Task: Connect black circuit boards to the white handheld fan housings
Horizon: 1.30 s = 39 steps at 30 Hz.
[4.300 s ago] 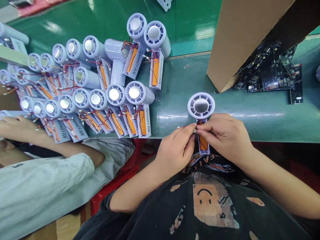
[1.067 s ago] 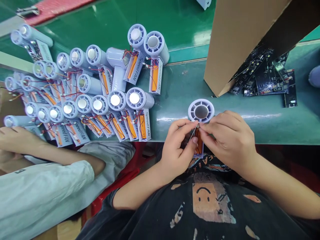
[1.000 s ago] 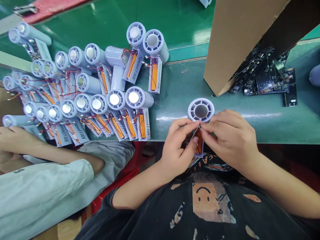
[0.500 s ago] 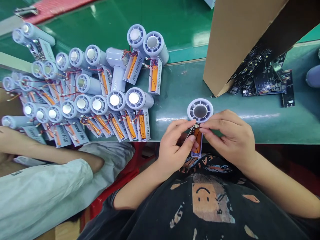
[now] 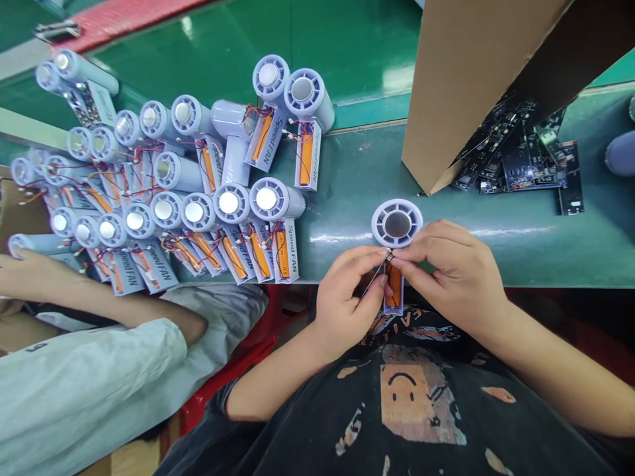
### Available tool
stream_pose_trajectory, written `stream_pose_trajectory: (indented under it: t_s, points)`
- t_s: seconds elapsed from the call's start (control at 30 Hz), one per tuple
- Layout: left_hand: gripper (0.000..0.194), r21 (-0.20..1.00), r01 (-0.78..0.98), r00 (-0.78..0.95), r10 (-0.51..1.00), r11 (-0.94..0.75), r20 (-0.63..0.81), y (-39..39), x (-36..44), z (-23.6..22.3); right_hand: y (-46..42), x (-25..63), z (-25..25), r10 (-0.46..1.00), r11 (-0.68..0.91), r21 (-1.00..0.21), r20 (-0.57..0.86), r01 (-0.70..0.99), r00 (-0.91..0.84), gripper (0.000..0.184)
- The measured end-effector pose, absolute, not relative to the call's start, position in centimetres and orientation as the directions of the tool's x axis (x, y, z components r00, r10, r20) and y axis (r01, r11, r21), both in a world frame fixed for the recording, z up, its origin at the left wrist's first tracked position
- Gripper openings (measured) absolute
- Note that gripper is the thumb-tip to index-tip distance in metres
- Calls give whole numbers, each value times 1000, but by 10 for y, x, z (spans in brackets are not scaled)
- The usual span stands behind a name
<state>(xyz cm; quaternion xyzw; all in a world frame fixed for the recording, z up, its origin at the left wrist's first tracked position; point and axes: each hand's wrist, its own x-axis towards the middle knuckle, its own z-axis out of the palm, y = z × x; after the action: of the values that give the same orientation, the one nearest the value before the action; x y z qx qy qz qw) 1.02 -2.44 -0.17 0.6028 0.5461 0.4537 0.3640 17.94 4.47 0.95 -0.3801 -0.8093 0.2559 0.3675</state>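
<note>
In front of me on the table's near edge lies a lilac handheld fan (image 5: 397,206), its round slotted head away from me. Its open handle shows an orange battery (image 5: 395,284). My left hand (image 5: 342,294) pinches a thin dark circuit board (image 5: 373,280) between thumb and fingers, tilted edge-on above the handle. My right hand (image 5: 454,271) is closed in a pinch at the board's far end, its fingertips nearly meeting those of the left. What the right fingertips grip is too small and covered to tell.
Many similar fans (image 5: 268,198) with bared batteries and wires stand in rows at the left. A cardboard box (image 5: 456,79) lies on its side at the right, with dark circuit boards (image 5: 533,158) spilling out. A co-worker's arm (image 5: 99,297) rests at the far left.
The circuit board has turned from showing its face to nearly edge-on. Both hands stay pinched together above the fan handle. The co-worker's hand at the left has shifted slightly.
</note>
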Motion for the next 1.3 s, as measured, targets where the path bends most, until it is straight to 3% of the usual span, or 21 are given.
stream_pose_trajectory:
  t_s: [0.2, 0.3, 0.4, 0.5, 0.63, 0.77, 0.97, 1.2, 1.3]
  points:
    - [27, 971, 216, 10, 994, -105, 105, -21, 7, -1, 45, 180, 8, 814, 568, -708, 408, 419, -413, 3]
    - [24, 984, 172, 30, 998, -57, 53, -18, 3, 5, 40, 183, 8, 763, 646, -642, 526, 413, -376, 5]
    - [29, 972, 230, 43, 998, 37, -48, -17, -2, 14, 32, 185, 5, 644, 762, -459, 609, 457, -463, 4]
    - [44, 944, 314, 77, 988, 101, -131, -16, -7, 22, 26, 185, -1, 636, 758, -332, 566, 561, -524, 3]
    - [47, 887, 451, 149, 972, 97, -182, -9, -14, 29, 25, 185, -5, 639, 743, -313, 596, 591, -488, 7]
    - [40, 886, 455, 232, 948, 93, -219, -1, -17, 31, 26, 187, -6, 635, 734, -297, 621, 611, -460, 9]
    - [40, 826, 561, 290, 947, -48, -142, -2, -12, 36, 26, 188, -10, 658, 697, -275, 615, 663, -436, 8]
    - [43, 627, 752, 294, 955, -204, -42, -11, 0, 56, 28, 185, -12, 663, 694, -301, 622, 654, -417, 7]
    - [39, 551, 808, 266, 964, -211, -21, -10, 0, 61, 32, 184, -9, 617, 738, -253, 629, 626, -473, 13]
